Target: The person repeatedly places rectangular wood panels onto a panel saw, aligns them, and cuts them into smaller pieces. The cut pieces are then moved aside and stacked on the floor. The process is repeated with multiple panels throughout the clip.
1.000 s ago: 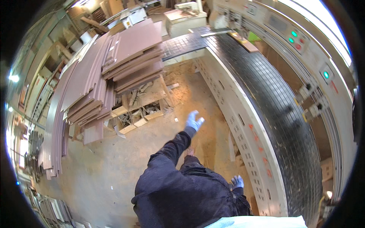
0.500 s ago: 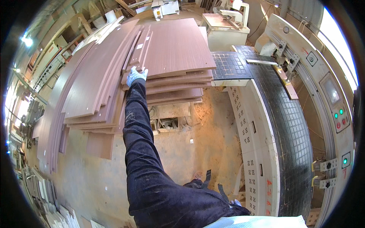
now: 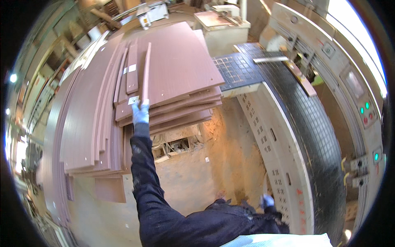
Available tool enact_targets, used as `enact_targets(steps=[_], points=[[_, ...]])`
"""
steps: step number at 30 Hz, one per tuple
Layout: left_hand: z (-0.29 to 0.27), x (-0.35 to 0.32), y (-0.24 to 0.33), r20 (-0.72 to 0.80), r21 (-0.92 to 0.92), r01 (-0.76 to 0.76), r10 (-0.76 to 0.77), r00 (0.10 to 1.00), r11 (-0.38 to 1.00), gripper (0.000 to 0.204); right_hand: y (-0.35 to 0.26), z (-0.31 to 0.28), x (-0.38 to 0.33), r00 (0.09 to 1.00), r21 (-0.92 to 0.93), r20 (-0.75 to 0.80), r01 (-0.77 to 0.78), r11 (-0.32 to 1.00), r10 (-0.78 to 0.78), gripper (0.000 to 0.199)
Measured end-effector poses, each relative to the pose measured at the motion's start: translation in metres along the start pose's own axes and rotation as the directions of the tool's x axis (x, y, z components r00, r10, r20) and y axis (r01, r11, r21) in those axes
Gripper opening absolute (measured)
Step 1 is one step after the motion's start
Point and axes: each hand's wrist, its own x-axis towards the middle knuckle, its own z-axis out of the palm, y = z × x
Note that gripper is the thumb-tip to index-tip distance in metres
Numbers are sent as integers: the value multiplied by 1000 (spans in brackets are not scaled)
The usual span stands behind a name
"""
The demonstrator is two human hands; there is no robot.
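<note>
Currently, the left hand (image 3: 141,112) grips a narrow strip (image 3: 146,70) by its near end, extending beyond the hand over stacked boards (image 3: 181,61). Whether the blurred right hand (image 3: 267,201) is wide or narrow, I cannot tell.

You wear a dark navy, nearly black top (image 3: 218,224); its long left sleeve (image 3: 145,181) is creased in soft folds, with a few paler, dusty-looking marks on the forearm. Your left hand (image 3: 141,113) wears a light blue glove (image 3: 141,117); your right hand (image 3: 268,201), small and blurred, looks similarly gloved. Nearest the camera shows a pale blue piece (image 3: 279,240), its material unclear.
</note>
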Motion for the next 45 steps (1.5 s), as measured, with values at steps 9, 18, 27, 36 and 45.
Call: enact_targets(steps=[9,18,27,36,45], points=[[124,-303,-27,423,-353,85,78,903,932,61,-182,267,-28,963,-43,263,74,996,-60,60],[178,-450,44,898,-259,-577,413,151,775,73,-172,106,-2,526,-176,-698,531,829,-486,50],[215,-460,-21,973,-159,-552,224,52,819,54,-160,-130,-73,364,-322,-746,536,781,-558,61],[308,-463,-81,956,212,-425,-97,276,880,56,-259,-168,-82,257,-343,-938,-566,750,-234,72],[352,-491,-96,924,346,-431,-221,314,833,56,-292,-230,-70,251,-420,-907,-593,687,-338,68]])
